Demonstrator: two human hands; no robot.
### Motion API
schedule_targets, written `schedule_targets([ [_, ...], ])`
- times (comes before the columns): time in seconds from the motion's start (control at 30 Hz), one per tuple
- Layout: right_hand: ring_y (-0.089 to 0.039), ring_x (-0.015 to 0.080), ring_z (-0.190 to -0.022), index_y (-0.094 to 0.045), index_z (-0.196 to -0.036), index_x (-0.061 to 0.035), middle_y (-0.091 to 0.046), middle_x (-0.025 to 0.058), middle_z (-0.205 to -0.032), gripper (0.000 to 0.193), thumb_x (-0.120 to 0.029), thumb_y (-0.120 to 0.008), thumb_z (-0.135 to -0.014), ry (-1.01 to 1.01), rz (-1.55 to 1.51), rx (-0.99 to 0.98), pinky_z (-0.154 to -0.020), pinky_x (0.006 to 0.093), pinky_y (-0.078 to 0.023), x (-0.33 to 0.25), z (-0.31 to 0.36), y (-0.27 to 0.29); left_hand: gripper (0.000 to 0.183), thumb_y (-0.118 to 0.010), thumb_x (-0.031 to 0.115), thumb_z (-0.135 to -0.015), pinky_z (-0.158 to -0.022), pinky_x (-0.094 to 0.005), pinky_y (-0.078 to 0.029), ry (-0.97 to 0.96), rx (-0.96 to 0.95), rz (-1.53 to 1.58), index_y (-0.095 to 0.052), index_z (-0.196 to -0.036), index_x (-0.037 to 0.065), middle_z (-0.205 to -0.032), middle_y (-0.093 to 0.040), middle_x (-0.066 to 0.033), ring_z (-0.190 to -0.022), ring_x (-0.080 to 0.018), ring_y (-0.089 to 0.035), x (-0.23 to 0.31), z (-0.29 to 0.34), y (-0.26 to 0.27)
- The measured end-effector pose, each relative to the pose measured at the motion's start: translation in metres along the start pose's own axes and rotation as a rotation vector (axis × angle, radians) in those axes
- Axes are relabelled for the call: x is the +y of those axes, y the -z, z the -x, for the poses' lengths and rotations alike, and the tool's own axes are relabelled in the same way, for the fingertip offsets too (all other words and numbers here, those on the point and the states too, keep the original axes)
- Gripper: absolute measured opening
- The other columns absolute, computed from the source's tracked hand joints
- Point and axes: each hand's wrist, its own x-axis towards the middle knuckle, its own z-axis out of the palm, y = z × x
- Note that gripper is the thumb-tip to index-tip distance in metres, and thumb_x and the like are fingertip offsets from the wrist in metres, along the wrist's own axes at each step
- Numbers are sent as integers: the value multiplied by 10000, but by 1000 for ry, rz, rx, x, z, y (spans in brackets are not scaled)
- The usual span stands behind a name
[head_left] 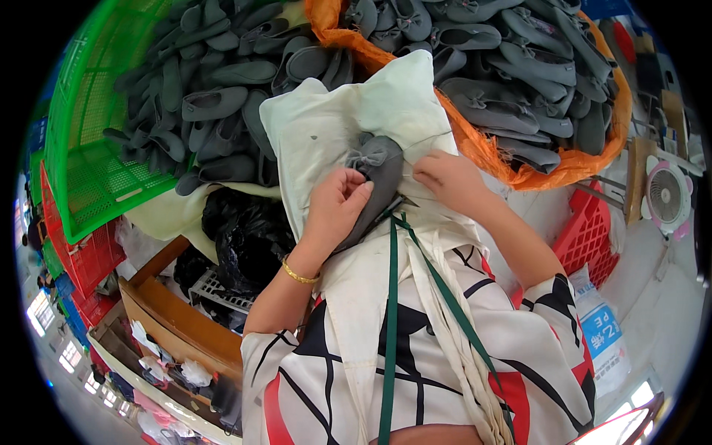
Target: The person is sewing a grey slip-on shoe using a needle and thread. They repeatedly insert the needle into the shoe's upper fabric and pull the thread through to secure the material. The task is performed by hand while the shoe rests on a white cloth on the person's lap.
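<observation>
A grey slip-on shoe [383, 172] with a small bow lies on the pale cloth [319, 122] in my lap. My left hand [335, 205] is closed on the shoe's left side, thumb and forefinger bent close together over it. Just right of the shoe, my right hand [449, 178] pinches its fingertips; a thin, pale line shows beside them, too fine to tell whether it is thread or needle. Below the shoe, a small dark pointed tool [397, 208] lies near the knot of the green ribbon [391, 326].
Many grey shoes fill a green plastic crate [96, 133] at far left and an orange sack [604, 152] at far right. A black plastic bag [248, 237] and wooden drawer [178, 311] stand left. At right are a red basket [586, 237] and a fan [667, 194].
</observation>
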Motion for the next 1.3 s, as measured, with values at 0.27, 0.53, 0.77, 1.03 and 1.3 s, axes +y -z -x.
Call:
schedule_targets([
  [0.27,-495,91,-549,-596,-1052,-47,-547,-6,-667,87,-107,-572,-994,-286,-1277,416,-518,219,-426,23,-5,56,186,-702,129,-861,-649,-336,-467,-160,18,-57,-611,-931,-18,-790,-622,-105,-690,-212,-568,-22,-12,-16],
  [0.53,-563,130,-755,-654,-1045,1,-612,25,-856,315,-299,-564,-1013,-152,-760,171,-738,282,-499,0,-12,38,177,-603,0,-816,-735,-384,-484,-627,154,-455,-644,-986,22,-859,-602,-146,-824,-335,-587,30,16,0],
  [0.77,-585,285,-702,-650,-894,40,-613,167,-771,384,-337,-623,-960,11,-333,222,-666,370,-469,-50,-21,10,100,-656,71,-949,-785,-251,-468,-203,6,430,-669,-1024,5,-977,-661,5,-884,-59,-560,34,23,2],
  [1.03,-563,149,-695,-657,-892,41,-599,77,-724,402,-358,-669,-937,-111,-617,74,-639,325,-454,-41,-26,3,197,-733,74,-905,-756,-228,-491,-229,2,532,-691,-1086,8,-956,-699,-6,-830,-72,-600,34,21,2],
  [1.3,-555,54,-743,-726,-927,-75,-649,-40,-807,276,-347,-684,-944,-187,-837,440,-644,228,-433,3,-40,68,113,-703,72,-915,-760,-241,-479,-591,364,49,-707,-1011,14,-948,-680,-34,-802,-118,-595,53,3,22],
])
